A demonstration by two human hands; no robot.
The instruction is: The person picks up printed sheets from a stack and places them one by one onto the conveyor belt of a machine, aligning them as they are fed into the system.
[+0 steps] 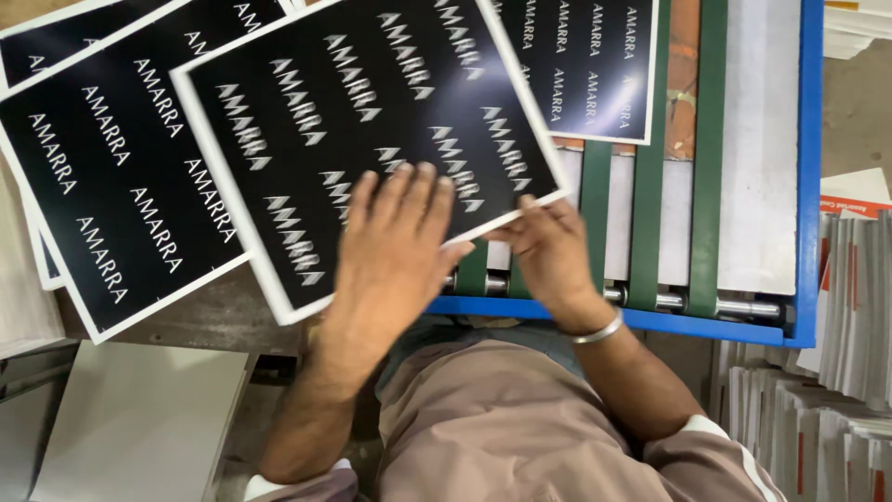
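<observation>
Lap in brown trousers (520,418) nearest; left hand (395,246) is pressing spread fingers flat on the top black printed sheet (362,121), right hand (548,246) is pinching its corner. More sheets are lying alongside.

L hand (395,246) lies flat, palm down, fingers (409,191) spread a bit and pointing up-frame, thumb out to the right. L forearm runs down toward the body. R hand (548,246) sits just beside it, fingers curled, knuckles up, a metal bangle (599,330) on the wrist. R forearm angles down-right, sleeve at the elbow.
</observation>
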